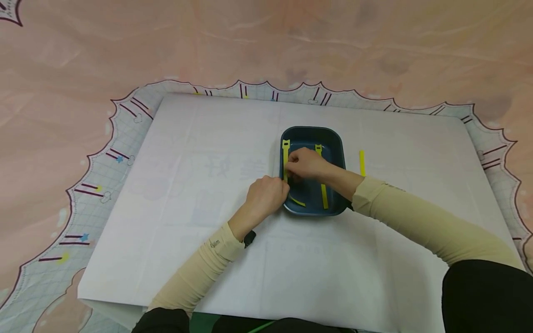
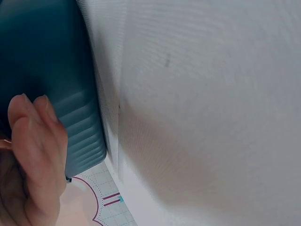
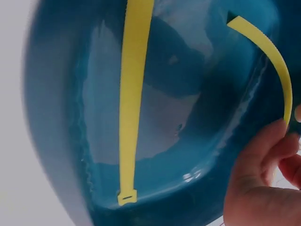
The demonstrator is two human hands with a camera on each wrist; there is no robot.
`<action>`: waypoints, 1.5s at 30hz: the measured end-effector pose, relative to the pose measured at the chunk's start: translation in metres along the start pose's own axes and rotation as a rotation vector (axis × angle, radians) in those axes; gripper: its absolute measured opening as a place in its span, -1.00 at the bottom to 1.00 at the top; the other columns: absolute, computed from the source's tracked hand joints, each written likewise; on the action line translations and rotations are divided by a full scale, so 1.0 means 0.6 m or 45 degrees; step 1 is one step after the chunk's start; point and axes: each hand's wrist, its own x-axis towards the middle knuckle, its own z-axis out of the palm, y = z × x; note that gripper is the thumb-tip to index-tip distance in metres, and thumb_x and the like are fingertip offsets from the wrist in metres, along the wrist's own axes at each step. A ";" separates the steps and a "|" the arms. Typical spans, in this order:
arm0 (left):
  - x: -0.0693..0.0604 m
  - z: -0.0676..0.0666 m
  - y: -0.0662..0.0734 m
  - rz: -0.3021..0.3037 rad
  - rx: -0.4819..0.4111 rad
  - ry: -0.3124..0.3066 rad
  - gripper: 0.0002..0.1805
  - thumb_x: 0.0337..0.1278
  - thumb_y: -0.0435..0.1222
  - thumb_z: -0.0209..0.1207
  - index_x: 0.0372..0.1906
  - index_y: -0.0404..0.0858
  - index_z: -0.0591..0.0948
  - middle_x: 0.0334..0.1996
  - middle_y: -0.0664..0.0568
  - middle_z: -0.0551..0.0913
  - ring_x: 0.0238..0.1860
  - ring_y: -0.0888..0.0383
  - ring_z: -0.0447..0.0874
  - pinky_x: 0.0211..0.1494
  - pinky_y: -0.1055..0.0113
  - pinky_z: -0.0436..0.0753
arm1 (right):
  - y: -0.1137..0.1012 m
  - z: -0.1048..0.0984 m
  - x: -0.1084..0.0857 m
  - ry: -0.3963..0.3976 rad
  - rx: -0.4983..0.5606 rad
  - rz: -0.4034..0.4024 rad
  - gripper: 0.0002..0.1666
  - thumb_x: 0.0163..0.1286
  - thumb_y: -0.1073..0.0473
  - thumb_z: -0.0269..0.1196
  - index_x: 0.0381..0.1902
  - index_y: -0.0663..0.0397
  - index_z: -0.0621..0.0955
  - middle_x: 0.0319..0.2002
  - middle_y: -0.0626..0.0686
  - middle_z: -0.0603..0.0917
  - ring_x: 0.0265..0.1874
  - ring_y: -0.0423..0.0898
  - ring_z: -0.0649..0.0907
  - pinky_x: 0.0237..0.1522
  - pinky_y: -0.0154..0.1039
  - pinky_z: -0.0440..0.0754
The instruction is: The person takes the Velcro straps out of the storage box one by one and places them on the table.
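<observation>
A dark blue tray (image 1: 313, 212) holds two yellow hook-and-loop cable ties. One cable tie (image 1: 286, 150) runs along the left wall, its lower end curving over the floor; the other cable tie (image 1: 325, 196) lies lengthwise towards the right. Reaching inside, my right hand (image 1: 307, 163) pinches the left cable tie, as the right wrist view shows. My left hand (image 1: 267, 194) grips the tray's left rim, its curled fingers (image 2: 35, 136) against the outer wall. Its thumb is hidden, and I cannot tell whether it also holds the tie.
A third yellow strip (image 1: 362, 159) lies on the white table cover (image 1: 200, 162) right of the tray, partly behind the right forearm. Patterned cloth (image 1: 125, 157) surrounds the table. The table's front edge is close to the person's body.
</observation>
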 end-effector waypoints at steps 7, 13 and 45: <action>-0.002 0.001 0.000 0.007 0.029 0.025 -0.50 0.38 -0.21 -0.03 -0.78 -0.17 0.42 -0.76 0.05 0.34 -0.71 0.11 0.36 -0.68 0.27 0.33 | 0.006 -0.016 -0.010 -0.010 0.209 -0.015 -0.81 0.45 0.24 0.07 -0.19 0.29 0.55 -0.30 0.15 0.75 -0.44 -0.05 0.75 -0.32 -0.21 0.69; -0.002 0.001 0.001 0.008 0.003 0.027 -0.49 0.40 -0.22 -0.07 -0.78 -0.16 0.41 -0.76 0.04 0.37 -0.70 0.10 0.39 -0.66 0.26 0.36 | 0.008 -0.034 -0.028 0.029 0.263 -0.017 -0.77 0.44 0.22 0.11 -0.07 0.28 0.56 -0.24 0.16 0.75 -0.26 0.08 0.76 -0.27 -0.23 0.68; -0.002 0.003 0.003 -0.002 -0.028 0.041 -0.48 0.35 -0.27 -0.09 -0.83 -0.14 0.32 -0.77 0.08 0.23 -0.71 0.13 0.25 -0.69 0.27 0.30 | 0.132 -0.195 -0.175 0.602 0.326 -0.111 -0.41 0.47 -0.13 0.09 0.24 0.17 0.46 0.05 -0.03 0.67 -0.19 -0.29 0.71 -0.17 -0.50 0.56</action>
